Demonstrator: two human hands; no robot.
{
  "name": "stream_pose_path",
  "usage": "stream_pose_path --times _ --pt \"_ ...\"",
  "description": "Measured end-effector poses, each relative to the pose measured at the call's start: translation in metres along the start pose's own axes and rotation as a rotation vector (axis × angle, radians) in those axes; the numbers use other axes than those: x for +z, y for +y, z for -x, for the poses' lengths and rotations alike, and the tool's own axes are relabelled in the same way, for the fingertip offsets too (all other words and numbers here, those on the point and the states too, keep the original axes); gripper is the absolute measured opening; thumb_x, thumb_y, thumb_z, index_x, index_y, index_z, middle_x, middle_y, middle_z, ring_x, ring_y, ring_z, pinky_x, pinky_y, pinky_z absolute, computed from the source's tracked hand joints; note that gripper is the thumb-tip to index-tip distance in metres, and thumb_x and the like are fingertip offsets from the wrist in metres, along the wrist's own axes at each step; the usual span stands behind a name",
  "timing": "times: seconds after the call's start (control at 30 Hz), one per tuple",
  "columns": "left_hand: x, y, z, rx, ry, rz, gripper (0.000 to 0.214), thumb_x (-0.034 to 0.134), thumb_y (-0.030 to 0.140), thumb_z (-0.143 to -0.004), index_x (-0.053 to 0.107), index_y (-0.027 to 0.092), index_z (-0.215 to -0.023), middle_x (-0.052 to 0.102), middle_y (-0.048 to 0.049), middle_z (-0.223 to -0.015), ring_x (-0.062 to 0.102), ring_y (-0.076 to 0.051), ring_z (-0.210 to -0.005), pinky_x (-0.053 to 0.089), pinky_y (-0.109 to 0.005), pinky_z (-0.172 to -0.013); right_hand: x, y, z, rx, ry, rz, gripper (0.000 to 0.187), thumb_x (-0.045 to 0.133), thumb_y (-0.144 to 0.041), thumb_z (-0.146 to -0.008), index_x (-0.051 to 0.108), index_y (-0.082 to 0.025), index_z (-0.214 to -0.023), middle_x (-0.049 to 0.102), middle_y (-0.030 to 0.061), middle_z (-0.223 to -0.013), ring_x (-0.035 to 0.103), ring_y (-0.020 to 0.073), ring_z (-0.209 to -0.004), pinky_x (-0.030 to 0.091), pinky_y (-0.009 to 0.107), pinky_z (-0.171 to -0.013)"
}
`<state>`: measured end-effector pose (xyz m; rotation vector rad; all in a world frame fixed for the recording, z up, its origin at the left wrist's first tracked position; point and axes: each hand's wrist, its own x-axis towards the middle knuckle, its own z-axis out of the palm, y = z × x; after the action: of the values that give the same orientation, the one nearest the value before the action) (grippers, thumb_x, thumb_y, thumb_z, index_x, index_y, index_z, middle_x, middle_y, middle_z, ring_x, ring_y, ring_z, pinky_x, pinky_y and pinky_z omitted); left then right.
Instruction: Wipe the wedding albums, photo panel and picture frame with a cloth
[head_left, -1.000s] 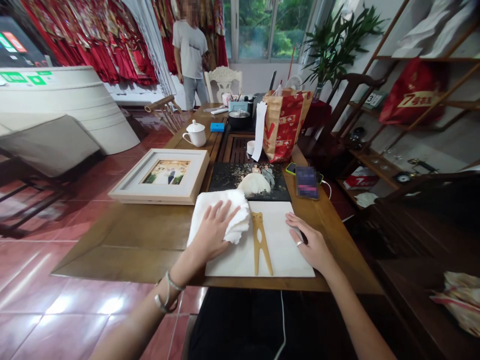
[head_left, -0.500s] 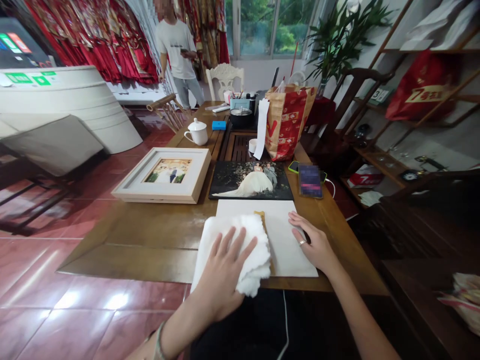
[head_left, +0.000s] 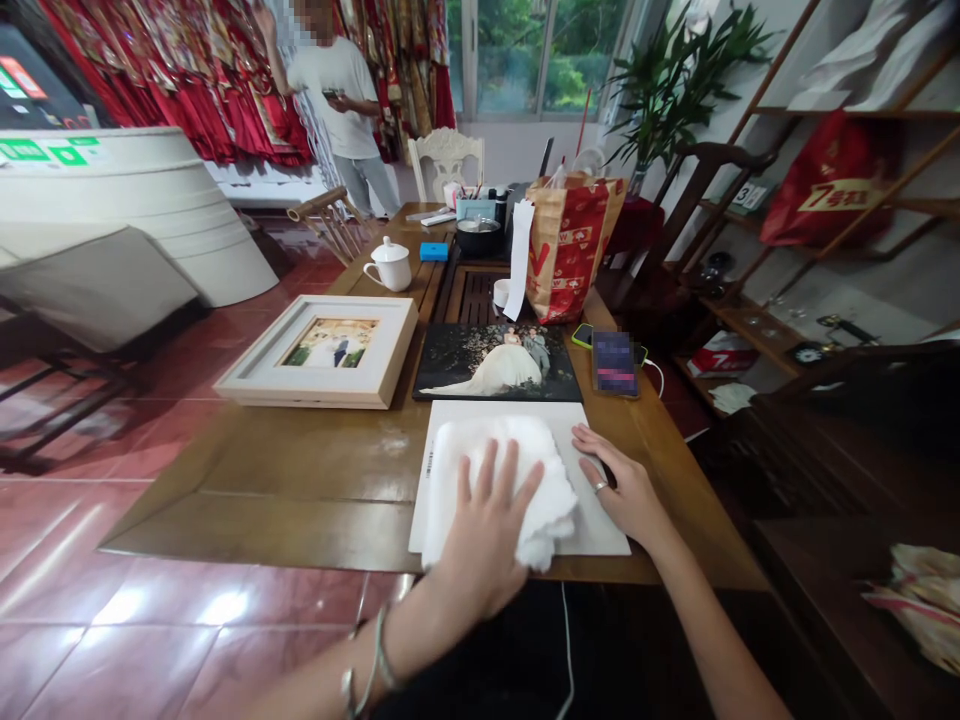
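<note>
My left hand lies flat with fingers spread on a folded white cloth. Under the cloth is a white board at the table's near edge, with a small barcode on its left side. My right hand, with a ring on one finger, rests its stretched fingertips on the board's right side. Just beyond the board lies a dark wedding photo panel. A pale wooden picture frame with a small photo sits to the left of it.
On the wooden table stand a lidded white mug, a blue box, a red and brown paper bag and a phone with a cable. A person stands behind the table. Shelves line the right side.
My left hand and the cloth have slid right across the board, covering the brownish strip and baring the barcode. My right hand stays on the board. The person behind has raised an arm.
</note>
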<state>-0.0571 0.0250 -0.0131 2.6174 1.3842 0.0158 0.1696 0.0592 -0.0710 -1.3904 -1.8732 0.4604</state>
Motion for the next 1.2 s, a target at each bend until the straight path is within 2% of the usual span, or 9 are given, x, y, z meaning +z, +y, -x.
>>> stream_pose_path --times 0.13,0.23,0.33,0.57,0.67,0.77,0.93,1.03,1.2 --pt "0.010 0.010 0.042 0.079 -0.047 0.044 0.107 0.067 0.043 -0.067 0.002 0.026 -0.150 -0.011 -0.0116 -0.156 -0.015 -0.038 -0.139 -0.004 -0.063 -0.109 0.000 0.000 0.000 0.008 -0.004 0.003 0.027 0.048 -0.025 -0.090 0.061 -0.022 -0.113 0.058 0.0087 -0.132 0.050 0.0231 -0.127 0.039 0.046 -0.108" --pt "0.012 0.013 0.052 0.097 -0.053 0.085 0.106 0.066 0.048 -0.068 0.001 0.027 -0.149 -0.011 -0.0103 -0.156 -0.014 -0.037 -0.139 -0.003 -0.062 -0.109 0.000 0.001 0.000 0.002 -0.007 0.003 0.027 0.048 -0.026 -0.090 0.061 -0.022 -0.113 0.058 0.0084 -0.132 0.050 0.0227 -0.127 0.039 0.045 -0.108" --pt "0.006 0.009 0.039 0.070 -0.042 0.088 0.099 0.064 0.049 -0.070 0.008 0.027 -0.149 -0.007 -0.0081 -0.157 -0.011 -0.035 -0.141 0.000 -0.058 -0.111 0.000 0.002 0.001 0.001 0.001 0.008 0.026 0.048 -0.026 -0.090 0.062 -0.022 -0.111 0.059 0.0092 -0.130 0.050 0.0227 -0.127 0.039 0.045 -0.108" --pt "-0.018 -0.007 -0.023 -0.058 -0.036 0.019 0.080 0.060 0.036 -0.076 0.026 0.023 -0.146 0.014 -0.0098 -0.156 0.007 -0.034 -0.142 0.011 -0.059 -0.111 0.000 0.001 0.000 -0.008 0.005 -0.013 0.027 0.048 -0.026 -0.090 0.062 -0.023 -0.113 0.059 0.0081 -0.131 0.050 0.0230 -0.127 0.040 0.044 -0.107" --pt "-0.022 -0.008 -0.030 -0.033 -0.070 -0.006 0.079 0.059 0.032 -0.075 0.027 0.018 -0.146 0.014 -0.0086 -0.156 0.004 -0.037 -0.141 0.012 -0.061 -0.110 0.001 0.001 -0.001 -0.005 0.008 -0.016 0.027 0.048 -0.026 -0.090 0.062 -0.023 -0.113 0.059 0.0079 -0.131 0.050 0.0228 -0.127 0.040 0.044 -0.107" --pt "-0.016 -0.004 -0.017 -0.001 -0.085 -0.004 0.082 0.058 0.033 -0.074 0.024 0.015 -0.147 0.012 -0.0089 -0.156 -0.003 -0.037 -0.141 0.009 -0.062 -0.111 0.001 0.001 -0.001 -0.009 0.010 -0.017 0.028 0.048 -0.026 -0.090 0.062 -0.023 -0.113 0.059 0.0082 -0.131 0.050 0.0227 -0.127 0.040 0.044 -0.108" --pt "0.001 0.010 0.028 0.051 -0.121 0.039 0.090 0.058 0.038 -0.072 0.017 0.015 -0.149 0.004 -0.0081 -0.157 -0.017 -0.036 -0.139 0.000 -0.063 -0.110 0.001 0.001 -0.001 0.003 0.015 -0.005 0.028 0.047 -0.025 -0.090 0.062 -0.022 -0.113 0.059 0.0090 -0.131 0.051 0.0227 -0.126 0.039 0.045 -0.107" --pt "0.000 0.012 0.051 0.116 -0.153 0.095 0.094 0.058 0.037 -0.069 0.013 0.018 -0.149 0.001 -0.0046 -0.157 -0.017 -0.036 -0.139 -0.002 -0.064 -0.110 0.001 0.000 0.000 -0.001 0.008 -0.009 0.028 0.047 -0.026 -0.090 0.062 -0.022 -0.114 0.059 0.0094 -0.132 0.050 0.0231 -0.127 0.040 0.046 -0.107" --pt "-0.020 -0.006 0.044 0.067 -0.132 0.133 0.086 0.051 0.020 -0.071 0.017 0.028 -0.149 0.007 0.0048 -0.156 -0.001 -0.025 -0.143 0.008 -0.048 -0.116 0.000 -0.001 -0.001 0.005 0.009 -0.020 0.027 0.048 -0.026 -0.090 0.063 -0.022 -0.112 0.060 0.0096 -0.130 0.051 0.0241 -0.126 0.040 0.047 -0.107"
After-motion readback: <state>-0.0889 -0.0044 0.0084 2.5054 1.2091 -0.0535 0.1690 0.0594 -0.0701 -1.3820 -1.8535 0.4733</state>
